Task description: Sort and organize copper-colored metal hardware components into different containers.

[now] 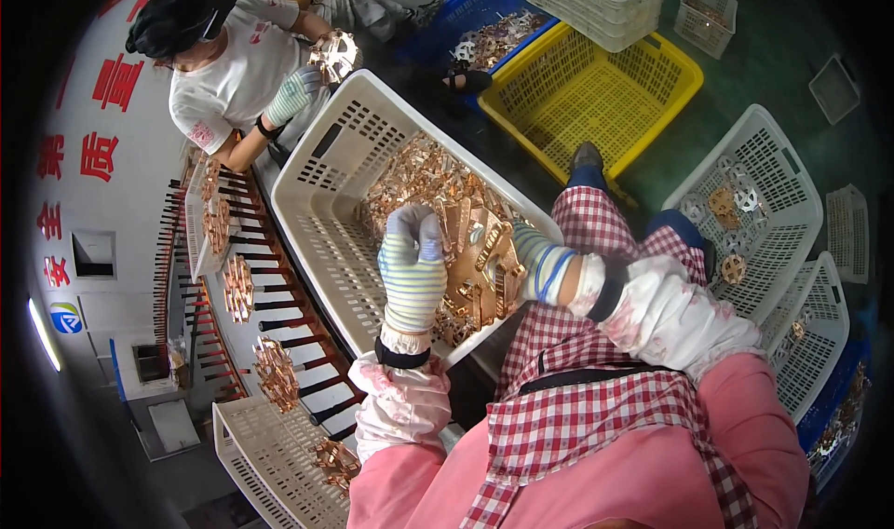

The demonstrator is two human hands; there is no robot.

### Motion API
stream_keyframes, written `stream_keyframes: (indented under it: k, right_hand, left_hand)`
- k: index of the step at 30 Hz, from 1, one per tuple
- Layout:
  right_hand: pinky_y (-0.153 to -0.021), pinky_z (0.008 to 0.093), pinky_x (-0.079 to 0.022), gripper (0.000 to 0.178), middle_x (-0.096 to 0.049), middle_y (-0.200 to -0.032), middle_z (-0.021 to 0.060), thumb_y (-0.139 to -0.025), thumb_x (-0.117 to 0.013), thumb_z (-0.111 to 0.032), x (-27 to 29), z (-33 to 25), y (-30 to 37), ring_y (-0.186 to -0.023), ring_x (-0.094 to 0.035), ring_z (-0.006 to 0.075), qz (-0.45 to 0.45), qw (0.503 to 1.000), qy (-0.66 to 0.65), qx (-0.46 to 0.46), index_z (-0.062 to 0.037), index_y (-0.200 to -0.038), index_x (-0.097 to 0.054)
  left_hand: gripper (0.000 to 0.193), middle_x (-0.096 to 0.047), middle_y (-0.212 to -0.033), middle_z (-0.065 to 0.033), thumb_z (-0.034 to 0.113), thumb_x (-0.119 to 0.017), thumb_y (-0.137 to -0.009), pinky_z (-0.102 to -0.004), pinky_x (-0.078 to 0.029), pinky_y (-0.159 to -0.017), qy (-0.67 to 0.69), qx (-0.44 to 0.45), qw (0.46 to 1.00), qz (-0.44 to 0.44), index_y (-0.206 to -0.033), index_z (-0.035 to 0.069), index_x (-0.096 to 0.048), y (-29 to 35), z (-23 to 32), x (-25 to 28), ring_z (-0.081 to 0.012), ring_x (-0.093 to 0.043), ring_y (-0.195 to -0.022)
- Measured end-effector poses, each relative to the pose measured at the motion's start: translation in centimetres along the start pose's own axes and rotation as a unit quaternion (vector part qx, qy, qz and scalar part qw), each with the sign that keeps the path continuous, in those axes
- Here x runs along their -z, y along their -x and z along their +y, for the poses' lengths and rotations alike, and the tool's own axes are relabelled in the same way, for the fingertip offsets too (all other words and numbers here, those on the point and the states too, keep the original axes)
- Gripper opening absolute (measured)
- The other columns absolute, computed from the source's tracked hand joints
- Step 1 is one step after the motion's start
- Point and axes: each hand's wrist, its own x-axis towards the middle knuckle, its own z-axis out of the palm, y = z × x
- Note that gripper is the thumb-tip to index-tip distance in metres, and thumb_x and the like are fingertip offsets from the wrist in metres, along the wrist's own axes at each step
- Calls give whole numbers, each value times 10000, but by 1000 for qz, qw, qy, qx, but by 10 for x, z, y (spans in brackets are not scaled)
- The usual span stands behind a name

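Upright over the crate is a copper-coloured metal casting [480, 261], flat, with cut-outs and raised edges. My right hand [542, 266], in a striped glove, grips its right side; the fingertips are hidden behind the metal. Close to the casting's left side, my left hand [412, 273], in a similar glove with a grey-tipped thumb and fingers, is closed. Whether it pinches the casting's edge or a small piece is hidden. Both hands are above a large white plastic crate [312, 186] that holds a heap of small copper-coloured pieces [400, 177].
At the left, copper-coloured castings [238, 289] hang along a rack of dark rods [284, 324]. A co-worker [247, 54] at upper left holds another casting [333, 57]. Beyond my crate are a yellow crate [684, 73] and blue tub [453, 31]. White baskets [792, 189] stand at right.
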Motion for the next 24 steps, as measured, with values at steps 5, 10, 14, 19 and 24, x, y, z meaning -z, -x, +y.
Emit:
stream_keyframes:
  k: [5, 10, 14, 19, 24]
  right_hand:
    - [-771, 310, -465, 215, -618, -875, 119, -695, -609, -113, -15, -14, 1, -837, -592, 257, 224, 973, 37, 32, -41, -894, -644]
    - [-773, 307, -468, 200, -647, -835, 53, -766, -538, -175, 6, 5, -12, -809, -601, 262, -128, 881, 385, 244, -104, -894, -674]
    - [-787, 295, -463, 210, -632, -929, 85, -769, -534, -144, 19, -12, -6, -863, -595, 255, -150, 941, 290, 91, -48, -909, -655]
    - [-780, 314, -468, 292, -593, -996, 166, -691, -590, -133, 20, -24, 5, -900, -585, 267, -34, 996, 70, -53, 19, -940, -599]
    - [-723, 331, -481, 311, -607, -864, 169, -631, -621, -120, 8, -21, 1, -798, -594, 294, -25, 986, 162, -14, 21, -907, -591]
  left_hand:
    - [121, -562, -736, 1, 134, -601, -845, -197, -399, -542, 216, 121, 969, 17, -909, 48, -544, 1, 0, -1, -55, -465, -599]
    - [128, -556, -671, 27, 83, -698, -753, -179, -382, -522, 56, -18, 989, 139, -775, 66, -573, -11, 1, 11, -46, -455, -561]
    - [88, -582, -677, -5, 104, -666, -767, -205, -401, -533, -20, 85, 993, 75, -753, 51, -596, -19, -14, 39, -63, -479, -569]
    - [195, -579, -870, -18, 112, -592, -838, -189, -422, -682, 221, 215, 947, -91, -991, -8, -570, -10, -2, 9, -73, -510, -739]
    - [133, -560, -808, 12, 69, -559, -844, -167, -411, -649, 226, 250, 928, -162, -958, -1, -556, -9, -2, 11, -43, -498, -708]
